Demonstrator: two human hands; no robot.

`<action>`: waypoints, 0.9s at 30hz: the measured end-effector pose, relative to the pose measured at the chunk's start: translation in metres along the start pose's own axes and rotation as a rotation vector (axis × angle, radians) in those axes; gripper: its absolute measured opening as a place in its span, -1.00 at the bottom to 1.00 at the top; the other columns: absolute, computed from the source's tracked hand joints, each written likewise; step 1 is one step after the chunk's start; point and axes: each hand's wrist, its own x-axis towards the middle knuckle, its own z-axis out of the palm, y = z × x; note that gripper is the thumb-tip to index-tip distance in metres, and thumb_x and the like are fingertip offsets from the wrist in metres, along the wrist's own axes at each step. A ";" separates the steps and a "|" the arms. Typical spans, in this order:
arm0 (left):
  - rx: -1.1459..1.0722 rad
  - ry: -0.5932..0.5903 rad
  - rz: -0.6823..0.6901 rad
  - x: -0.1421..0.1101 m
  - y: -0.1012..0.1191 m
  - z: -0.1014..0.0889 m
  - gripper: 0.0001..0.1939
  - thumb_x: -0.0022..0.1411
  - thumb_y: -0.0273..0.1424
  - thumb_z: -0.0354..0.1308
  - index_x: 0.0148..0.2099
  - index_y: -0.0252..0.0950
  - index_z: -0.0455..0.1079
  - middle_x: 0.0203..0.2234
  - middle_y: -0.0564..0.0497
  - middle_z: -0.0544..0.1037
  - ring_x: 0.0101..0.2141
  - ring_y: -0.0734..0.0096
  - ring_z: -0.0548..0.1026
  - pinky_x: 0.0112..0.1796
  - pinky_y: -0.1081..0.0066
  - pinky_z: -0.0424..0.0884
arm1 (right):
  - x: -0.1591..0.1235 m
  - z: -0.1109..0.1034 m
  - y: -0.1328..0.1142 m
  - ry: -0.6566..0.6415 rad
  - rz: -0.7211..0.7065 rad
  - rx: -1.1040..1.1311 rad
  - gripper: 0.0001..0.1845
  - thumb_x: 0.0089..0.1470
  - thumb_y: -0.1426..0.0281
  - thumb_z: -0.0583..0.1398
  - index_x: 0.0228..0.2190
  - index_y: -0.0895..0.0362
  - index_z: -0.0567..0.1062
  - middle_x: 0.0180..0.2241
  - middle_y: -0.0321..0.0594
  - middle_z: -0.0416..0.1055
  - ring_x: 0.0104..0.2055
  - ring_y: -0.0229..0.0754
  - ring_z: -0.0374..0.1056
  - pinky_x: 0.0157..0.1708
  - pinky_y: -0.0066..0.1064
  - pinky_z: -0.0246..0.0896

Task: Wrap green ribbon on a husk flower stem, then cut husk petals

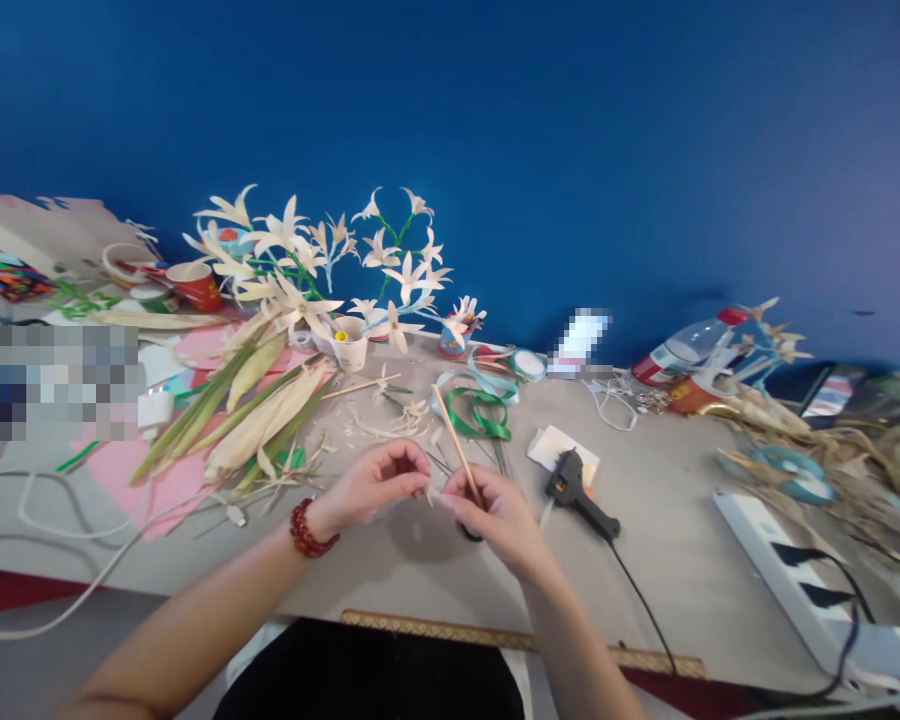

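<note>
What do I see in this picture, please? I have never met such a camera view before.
There is no machine here: these are a person's two bare hands. The single picture comes from a camera worn on that person's head, looking forward and down. The right hand holds a thin stick, and the left hand pinches a small pale piece, too blurred to name. On the table lie husks, green ribbon and a glue gun; pale flowers rise at the back.
</note>
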 end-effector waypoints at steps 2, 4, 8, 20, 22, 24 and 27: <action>-0.136 0.020 0.011 0.001 -0.003 0.001 -0.76 0.19 -0.35 0.21 -0.10 -0.31 0.39 -0.35 -0.01 0.43 -0.37 0.45 0.41 -0.30 0.43 0.36 | -0.001 0.002 0.007 0.032 0.016 0.078 -0.77 0.00 0.27 0.30 -0.47 0.16 0.43 -0.61 -0.35 0.32 -0.61 -0.39 0.08 -0.62 -0.53 -0.10; -0.232 0.021 0.023 0.000 -0.004 0.002 -0.68 0.21 -0.31 0.19 -0.01 -0.31 0.38 -0.27 -0.07 0.43 -0.29 0.38 0.42 -0.25 0.38 0.37 | -0.001 0.006 0.013 0.085 0.027 0.178 -0.75 0.00 0.24 0.30 -0.46 0.15 0.42 -0.61 -0.34 0.36 -0.66 -0.42 0.01 -0.67 -0.54 -0.18; -0.262 0.026 0.009 -0.001 -0.005 0.007 -0.73 0.20 -0.26 0.20 -0.12 -0.33 0.42 -0.25 -0.08 0.41 -0.29 0.36 0.42 -0.22 0.34 0.35 | 0.001 0.013 0.020 0.144 0.060 0.318 -0.75 0.01 0.24 0.29 -0.45 0.15 0.40 -0.59 -0.32 0.41 -0.70 -0.47 -0.08 -0.70 -0.55 -0.31; -0.123 0.127 0.122 0.000 -0.009 0.010 -0.87 0.23 -0.38 0.16 -0.35 -0.33 0.39 -0.38 -0.03 0.40 -0.30 0.37 0.38 -0.24 0.37 0.31 | 0.003 0.023 0.021 0.176 -0.078 -0.021 -0.77 0.12 0.21 0.20 -0.37 0.13 0.44 -0.49 -0.24 0.46 -0.58 -0.32 0.16 -0.58 -0.49 0.02; -0.129 0.154 0.121 0.000 -0.009 0.008 -0.87 0.23 -0.38 0.16 -0.36 -0.32 0.36 -0.39 -0.01 0.41 -0.33 0.40 0.38 -0.25 0.39 0.30 | 0.002 0.018 0.022 0.163 -0.117 -0.226 -0.79 0.17 0.22 0.14 -0.31 0.11 0.44 -0.48 -0.25 0.43 -0.50 -0.25 0.24 -0.50 -0.45 0.09; -0.142 0.175 0.117 0.000 -0.009 0.007 -0.87 0.22 -0.39 0.17 -0.36 -0.31 0.33 -0.41 0.01 0.43 -0.36 0.43 0.40 -0.26 0.40 0.31 | 0.001 0.013 0.026 0.141 -0.139 -0.402 -0.79 0.22 0.25 0.08 -0.34 0.09 0.42 -0.52 -0.28 0.37 -0.49 -0.22 0.24 -0.46 -0.42 0.08; -0.155 0.176 0.100 0.000 -0.007 0.007 -0.87 0.23 -0.38 0.17 -0.34 -0.30 0.31 -0.44 0.04 0.44 -0.42 0.45 0.43 -0.28 0.39 0.33 | 0.000 0.009 0.032 0.140 -0.140 -0.502 -0.76 0.23 0.26 0.05 -0.43 0.08 0.38 -0.57 -0.32 0.29 -0.50 -0.21 0.21 -0.46 -0.41 0.03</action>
